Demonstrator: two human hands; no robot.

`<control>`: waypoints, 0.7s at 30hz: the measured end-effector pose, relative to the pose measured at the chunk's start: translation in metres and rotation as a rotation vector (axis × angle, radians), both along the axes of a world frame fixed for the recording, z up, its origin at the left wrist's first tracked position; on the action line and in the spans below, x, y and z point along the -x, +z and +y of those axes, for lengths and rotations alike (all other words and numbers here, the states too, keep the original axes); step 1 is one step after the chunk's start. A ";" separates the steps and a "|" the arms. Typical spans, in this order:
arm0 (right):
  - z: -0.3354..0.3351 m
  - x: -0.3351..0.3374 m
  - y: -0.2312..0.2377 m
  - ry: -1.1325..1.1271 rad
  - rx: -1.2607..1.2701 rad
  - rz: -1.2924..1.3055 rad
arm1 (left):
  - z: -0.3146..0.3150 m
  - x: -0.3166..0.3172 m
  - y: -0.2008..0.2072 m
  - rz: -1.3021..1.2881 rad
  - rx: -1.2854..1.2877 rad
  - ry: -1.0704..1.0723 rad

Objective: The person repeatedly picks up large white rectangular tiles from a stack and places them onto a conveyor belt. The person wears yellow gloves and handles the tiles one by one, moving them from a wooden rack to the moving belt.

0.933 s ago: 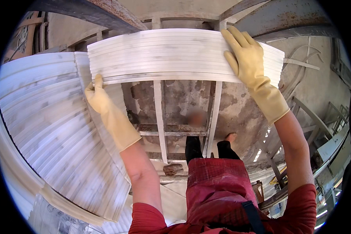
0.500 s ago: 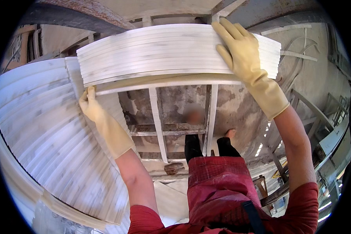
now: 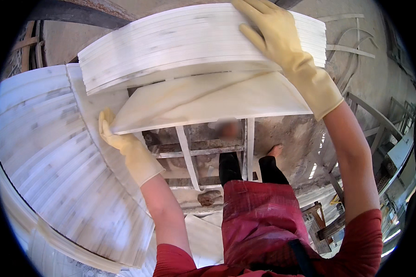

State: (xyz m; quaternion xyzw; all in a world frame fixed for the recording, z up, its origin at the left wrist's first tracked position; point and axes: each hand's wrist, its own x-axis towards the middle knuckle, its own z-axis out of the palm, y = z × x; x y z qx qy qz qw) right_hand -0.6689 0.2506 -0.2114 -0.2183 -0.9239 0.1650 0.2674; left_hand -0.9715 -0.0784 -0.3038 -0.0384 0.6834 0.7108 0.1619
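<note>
A white, veined marble slab (image 3: 208,94) leans toward me, its face showing a long brownish streak. My left hand (image 3: 118,136), in a cream rubber glove, is closed around its lower left corner. Behind it stands a tight row of similar marble slabs (image 3: 171,39) on edge, with a gap between them and the tilted slab. My right hand (image 3: 272,32), gloved alike, lies over the row's right part with fingers stretched and thumb apart. Its fingertips reach the picture's upper rim.
More white slabs (image 3: 55,161) stand in a long row at the left. Below the tilted slab is a frame with pale bars (image 3: 187,157) and dark crosspieces. My feet stand on the stained floor (image 3: 282,134). Metal racks (image 3: 379,115) stand at the right.
The front slab has tipped away from the row toward me, so its face shows. My left hand has moved down slightly with its corner. My right hand stays on the row.
</note>
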 end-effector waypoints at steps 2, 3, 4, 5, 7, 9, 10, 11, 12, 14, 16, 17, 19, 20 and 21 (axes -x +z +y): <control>-0.002 -0.002 -0.001 0.006 -0.018 0.047 | -0.015 0.006 -0.008 0.037 -0.044 -0.111; -0.003 -0.003 -0.002 0.004 0.001 0.035 | -0.020 0.008 -0.009 0.051 -0.060 -0.164; -0.003 -0.003 -0.004 0.001 0.016 0.024 | -0.019 0.009 -0.008 0.060 -0.064 -0.212; -0.004 -0.006 -0.005 -0.003 0.031 0.014 | -0.019 0.008 -0.007 0.069 -0.054 -0.250; -0.007 -0.021 -0.004 0.013 0.072 0.115 | -0.018 0.006 -0.002 0.084 -0.017 -0.321; -0.013 -0.054 0.000 0.013 0.178 0.100 | -0.019 0.009 0.003 0.079 0.005 -0.387; -0.013 -0.097 0.004 0.018 0.263 0.035 | -0.024 0.012 0.004 0.069 0.001 -0.410; -0.024 -0.129 0.011 -0.062 0.422 0.017 | -0.027 0.013 0.005 0.057 -0.003 -0.437; -0.034 -0.161 0.017 -0.149 0.577 0.006 | -0.030 0.011 0.007 0.063 0.008 -0.423; -0.059 -0.210 0.024 -0.439 0.779 0.047 | -0.029 0.004 0.012 0.070 0.028 -0.384; -0.071 -0.269 0.005 -0.668 0.780 -0.007 | -0.023 -0.007 0.020 0.073 0.058 -0.330; -0.084 -0.286 -0.002 -0.738 0.832 -0.046 | -0.016 -0.011 0.020 0.064 0.057 -0.326; -0.108 -0.310 -0.023 -0.838 0.947 -0.117 | -0.013 -0.012 0.019 0.056 0.053 -0.313; -0.118 -0.306 -0.032 -0.853 1.022 -0.102 | -0.015 -0.008 0.018 0.074 0.069 -0.321; -0.128 -0.299 -0.040 -0.840 1.117 -0.021 | -0.015 -0.005 0.017 0.091 0.082 -0.329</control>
